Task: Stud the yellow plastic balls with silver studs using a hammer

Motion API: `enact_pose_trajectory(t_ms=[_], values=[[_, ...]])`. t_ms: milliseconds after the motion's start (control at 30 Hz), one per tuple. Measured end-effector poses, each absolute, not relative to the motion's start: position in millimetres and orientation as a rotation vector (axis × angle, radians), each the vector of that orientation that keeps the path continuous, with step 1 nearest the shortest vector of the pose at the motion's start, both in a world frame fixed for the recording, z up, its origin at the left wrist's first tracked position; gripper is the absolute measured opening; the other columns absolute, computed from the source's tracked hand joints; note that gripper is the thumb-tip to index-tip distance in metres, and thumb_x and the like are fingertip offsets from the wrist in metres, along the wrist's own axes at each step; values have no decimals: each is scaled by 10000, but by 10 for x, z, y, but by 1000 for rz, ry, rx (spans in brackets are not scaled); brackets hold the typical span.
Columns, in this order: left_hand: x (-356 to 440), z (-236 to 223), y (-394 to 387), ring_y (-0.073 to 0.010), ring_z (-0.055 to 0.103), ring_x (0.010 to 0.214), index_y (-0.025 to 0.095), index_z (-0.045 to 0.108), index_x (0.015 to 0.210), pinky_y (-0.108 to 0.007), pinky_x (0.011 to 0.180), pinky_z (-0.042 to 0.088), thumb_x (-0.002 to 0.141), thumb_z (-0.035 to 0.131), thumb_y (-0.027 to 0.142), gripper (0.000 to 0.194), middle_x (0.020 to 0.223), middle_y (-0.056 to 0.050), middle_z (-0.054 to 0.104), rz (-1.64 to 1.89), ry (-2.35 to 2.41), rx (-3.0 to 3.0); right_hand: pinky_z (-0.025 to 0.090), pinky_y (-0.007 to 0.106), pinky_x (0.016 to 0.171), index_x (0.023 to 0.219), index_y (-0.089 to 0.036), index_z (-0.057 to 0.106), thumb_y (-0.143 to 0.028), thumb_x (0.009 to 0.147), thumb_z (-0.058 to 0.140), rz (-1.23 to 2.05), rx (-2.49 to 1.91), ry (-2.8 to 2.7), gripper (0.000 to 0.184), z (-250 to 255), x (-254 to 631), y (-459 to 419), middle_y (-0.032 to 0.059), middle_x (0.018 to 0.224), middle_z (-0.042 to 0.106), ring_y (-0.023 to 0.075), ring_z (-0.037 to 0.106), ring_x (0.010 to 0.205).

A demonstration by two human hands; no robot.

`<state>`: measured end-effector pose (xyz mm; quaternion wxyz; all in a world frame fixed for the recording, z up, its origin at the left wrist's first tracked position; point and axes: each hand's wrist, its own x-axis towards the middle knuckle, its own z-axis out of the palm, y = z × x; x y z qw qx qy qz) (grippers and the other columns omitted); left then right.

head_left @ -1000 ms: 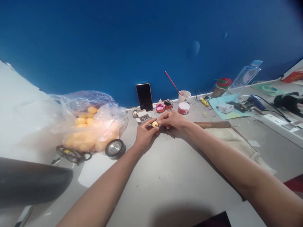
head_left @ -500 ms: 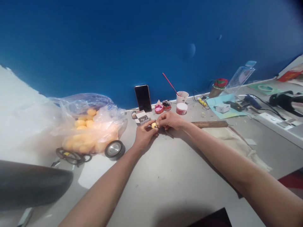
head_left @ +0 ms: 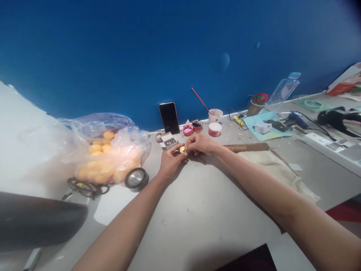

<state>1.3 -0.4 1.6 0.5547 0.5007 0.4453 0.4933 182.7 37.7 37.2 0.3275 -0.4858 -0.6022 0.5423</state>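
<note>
Between the thumb and fingers of my left hand (head_left: 169, 162) is a small round yellow piece (head_left: 182, 149), with a darker spot on its lower right side. My right hand (head_left: 200, 144) is closed in a pinch at the right side of this piece, touching it or very near it. What its fingertips hold, if anything, is too small to make out. Just behind my left hand lies a small open white box (head_left: 168, 137) with many shiny metal bits in it. A thin dark tool lies on the table under my right hand, partly hidden.
A plastic bag of yellow balls (head_left: 105, 162) and a round black-rimmed lid (head_left: 137, 179) stand left. Along the wall are a phone (head_left: 169, 117), small red tubs (head_left: 187, 129) and a paper cup (head_left: 215, 115) with a red stick. A wooden rod (head_left: 248, 147) and cloth (head_left: 270, 165) lie right.
The camera view has shifted slightly. Both hands stay together in the same place, and the yellow piece seems turned a little between the fingers.
</note>
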Motion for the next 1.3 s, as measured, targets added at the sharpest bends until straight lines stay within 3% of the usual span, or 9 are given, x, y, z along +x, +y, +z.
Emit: enact_pose_trajectory(t_ms=[267,500,700,933,1100,1300], values=[[17,33,-2,-156,690,626,139,740,1137,-331,687,614,626,876,251,540,729,-21,741,1179,1013,1158,451,207,491,717,-166,709,-321,711,799,1498,-1085,-1605,180,330,1928,384,3,637,623,97,516,551],[-4,26,5,-157,676,583,131,717,1161,-326,663,590,619,874,237,574,656,2,708,1163,1007,1125,396,186,426,663,-171,660,-251,686,811,1367,-1196,-1596,173,386,1828,301,-17,601,608,74,485,489],[-6,33,5,-167,703,649,146,694,1160,-314,640,574,657,883,260,549,785,-22,745,1173,912,1094,431,197,425,689,-183,602,-440,735,848,1558,-1072,-1354,359,311,1904,394,-4,647,639,72,489,482],[-30,30,41,-171,704,662,113,673,1229,-306,634,585,693,898,330,620,787,-52,752,1181,879,1039,412,204,457,771,-159,711,-340,716,854,1472,-1042,-1618,237,308,1908,384,0,671,646,84,525,533],[-21,11,41,-186,706,617,104,697,1132,-310,594,584,713,892,408,554,714,-60,740,1179,885,1035,368,219,447,763,-170,697,-371,738,842,1449,-1079,-1671,250,300,1894,363,0,635,657,80,490,492],[-3,-19,45,-167,664,550,62,748,1193,-330,581,582,676,924,435,660,694,-64,743,1229,947,999,380,231,485,869,-188,643,-385,802,797,1372,-1081,-1762,259,255,1851,337,9,679,710,116,572,542]])
